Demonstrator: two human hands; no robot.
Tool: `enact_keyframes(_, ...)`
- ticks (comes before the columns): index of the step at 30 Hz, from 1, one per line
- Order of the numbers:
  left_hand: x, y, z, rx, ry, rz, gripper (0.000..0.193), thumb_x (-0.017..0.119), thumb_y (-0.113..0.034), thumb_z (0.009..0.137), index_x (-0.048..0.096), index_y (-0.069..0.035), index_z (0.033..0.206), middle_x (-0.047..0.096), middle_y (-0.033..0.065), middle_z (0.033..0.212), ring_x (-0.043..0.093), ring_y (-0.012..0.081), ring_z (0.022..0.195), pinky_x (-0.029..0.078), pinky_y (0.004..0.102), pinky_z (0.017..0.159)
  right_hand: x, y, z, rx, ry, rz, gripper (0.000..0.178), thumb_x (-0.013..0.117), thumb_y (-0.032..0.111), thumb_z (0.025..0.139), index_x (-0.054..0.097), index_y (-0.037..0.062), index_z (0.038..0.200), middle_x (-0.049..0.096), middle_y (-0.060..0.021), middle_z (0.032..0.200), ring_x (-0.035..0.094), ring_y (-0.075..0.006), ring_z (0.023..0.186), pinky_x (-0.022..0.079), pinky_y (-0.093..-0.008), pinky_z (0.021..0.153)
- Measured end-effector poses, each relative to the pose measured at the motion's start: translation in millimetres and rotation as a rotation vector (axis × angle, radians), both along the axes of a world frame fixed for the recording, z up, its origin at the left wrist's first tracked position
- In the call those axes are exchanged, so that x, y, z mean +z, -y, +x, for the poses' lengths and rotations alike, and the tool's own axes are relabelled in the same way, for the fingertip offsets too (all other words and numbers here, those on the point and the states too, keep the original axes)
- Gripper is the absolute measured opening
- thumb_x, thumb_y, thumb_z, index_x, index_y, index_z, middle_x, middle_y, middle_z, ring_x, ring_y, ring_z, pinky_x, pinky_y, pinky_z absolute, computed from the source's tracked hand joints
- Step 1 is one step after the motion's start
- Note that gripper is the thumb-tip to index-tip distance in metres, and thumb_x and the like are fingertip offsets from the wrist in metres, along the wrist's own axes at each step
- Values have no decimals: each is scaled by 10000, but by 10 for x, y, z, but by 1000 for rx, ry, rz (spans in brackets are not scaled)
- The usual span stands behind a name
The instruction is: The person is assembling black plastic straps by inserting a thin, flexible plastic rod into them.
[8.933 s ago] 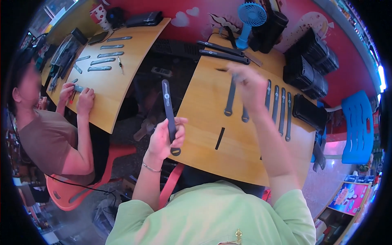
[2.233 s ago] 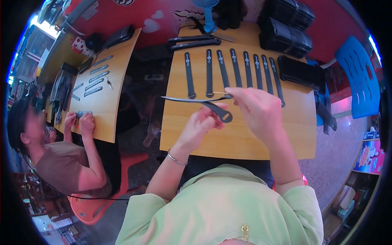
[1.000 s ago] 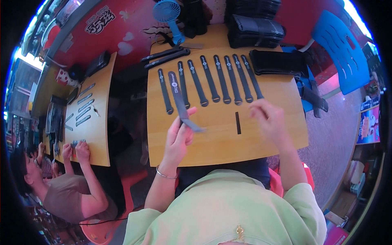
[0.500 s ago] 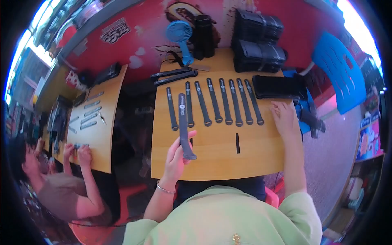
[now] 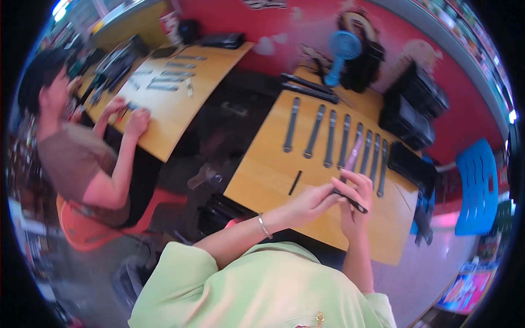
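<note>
Above the front right of the wooden table (image 5: 257,177), my hands come together around a dark strap. My left hand (image 5: 314,201), with a bangle at the wrist, pinches the strap (image 5: 350,200). My right hand (image 5: 354,210) has its fingers closed about the same strap from the other side; its exact grip is partly hidden. One stretch of the strap points up and away, and a dark end sticks out near the right fingers. Behind the hands, several dark straps (image 5: 313,134) with slotted ends lie in a row. A short black strip (image 5: 295,183) lies left of my hands.
Dark bundled straps (image 5: 309,88) lie at the table's far edge beside a blue fan (image 5: 343,46). Black wrapped packs (image 5: 413,115) are stacked at the back right, near a blue chair (image 5: 476,186). A co-worker (image 5: 82,153) sits at another table (image 5: 180,117) on the left.
My view has turned left. The strap, held up in my left hand before, is now between both hands. My right hand has left the table's right side and joined the left.
</note>
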State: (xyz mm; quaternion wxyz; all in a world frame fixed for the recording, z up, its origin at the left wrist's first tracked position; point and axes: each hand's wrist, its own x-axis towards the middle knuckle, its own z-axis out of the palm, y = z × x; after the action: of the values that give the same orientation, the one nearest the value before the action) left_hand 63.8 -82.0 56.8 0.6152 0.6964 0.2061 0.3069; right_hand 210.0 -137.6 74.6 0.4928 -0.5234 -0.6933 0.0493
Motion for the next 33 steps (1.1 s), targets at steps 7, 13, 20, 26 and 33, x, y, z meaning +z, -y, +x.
enact_keyframes(7,-10,157,-31,-42,-49,201,242,449,-198,951,513,-15,1095,578,195,787,567,356,710,439,379,631,-224,189,-24,117,-614,-159,287,428,223,966,597,-2,909,621,-129,987,514,-240,993,393,-351,870)
enact_keyframes(13,-170,280,423,-185,-31,291,153,489,-179,926,499,-31,962,558,207,704,559,382,654,410,438,561,-206,379,451,-367,-1311,70,261,430,319,972,522,94,878,601,-24,842,573,-92,727,436,-202,562)
enact_keyframes(20,-217,393,441,-308,-255,407,132,508,-189,920,491,-60,896,538,158,600,553,339,548,409,411,469,-244,1008,1310,-484,-1472,206,218,477,330,951,544,135,878,607,-15,719,601,-86,638,462,-177,491)
enact_keyframes(26,0,288,538,-389,-405,742,98,574,-133,874,518,-60,841,536,133,592,548,304,533,413,379,466,-439,1349,1735,-560,-1527,391,234,509,337,932,549,114,878,590,-21,786,591,-82,651,498,-142,512)
enact_keyframes(33,-100,104,143,-303,-222,541,81,534,-125,893,561,-62,935,523,135,600,542,232,516,397,327,457,-608,1710,2154,-815,-1332,678,321,467,334,952,530,29,873,607,-90,900,618,-142,821,532,-178,662)
